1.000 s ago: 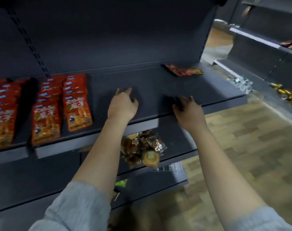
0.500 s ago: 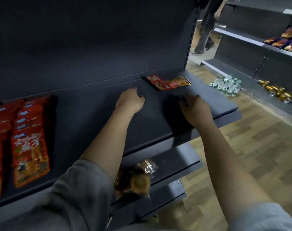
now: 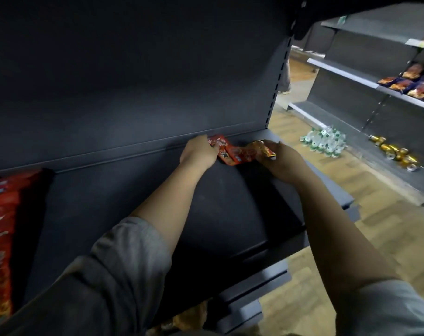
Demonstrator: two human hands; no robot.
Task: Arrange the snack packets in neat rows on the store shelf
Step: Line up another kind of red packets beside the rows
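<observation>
Hands on stray packet at shelf back, both gripping it.

Snack packet lay at rear of the shelf, against the back panel, long axis running left-right. Left hand curled on its left end, right hand pinching the right end; neither nearer. Neat rows sat well apart to the left, cut off by frame edge. Fingertips & packet print too blurred to read; lower-shelf goods mostly hidden by arms.

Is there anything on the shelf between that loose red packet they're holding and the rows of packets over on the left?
Nothing visible. Both the left hand and right hand grip the red packet at the back of the shelf; only bare dark shelf lies between it and the packet rows.
</observation>
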